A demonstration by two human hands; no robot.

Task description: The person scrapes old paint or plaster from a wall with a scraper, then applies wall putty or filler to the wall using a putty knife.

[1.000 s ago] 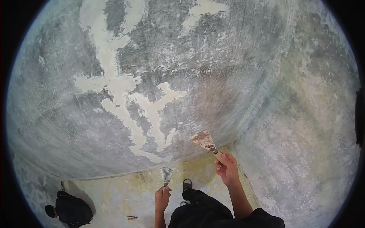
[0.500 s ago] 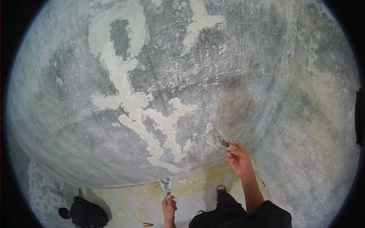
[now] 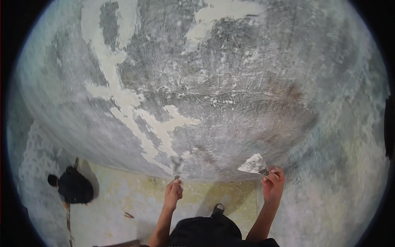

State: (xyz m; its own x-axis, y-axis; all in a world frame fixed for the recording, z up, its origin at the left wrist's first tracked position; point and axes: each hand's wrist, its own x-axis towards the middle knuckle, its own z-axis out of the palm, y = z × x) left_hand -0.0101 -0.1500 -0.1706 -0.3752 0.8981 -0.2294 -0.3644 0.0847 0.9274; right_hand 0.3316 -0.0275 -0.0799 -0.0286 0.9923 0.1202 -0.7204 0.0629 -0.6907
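My left hand (image 3: 173, 193) is closed round the handle of a putty knife (image 3: 177, 165), its blade pointing up and blurred against the lower part of the grey wall (image 3: 230, 131). My right hand (image 3: 273, 185) grips a second putty knife (image 3: 252, 164) by its handle. That blade is wide, smeared with white putty, and tilts up and left in front of the wall's lower right. Branching strips of white putty (image 3: 119, 92) run down the wall, ending near the left blade. Another white patch (image 3: 224, 12) lies at the top.
A person in dark clothes (image 3: 75, 186) crouches at the wall's foot on the left. Orange-handled pliers (image 3: 128, 215) lie on the yellowish floor (image 3: 111, 193). A mottled wall (image 3: 329, 193) adjoins on the right. My shoe (image 3: 218, 209) shows below.
The view has shifted, bringing more floor into sight. Both putty knives have moved: the left one now overlaps the lower wall, and the right one sits lower and farther right, its blade turned.
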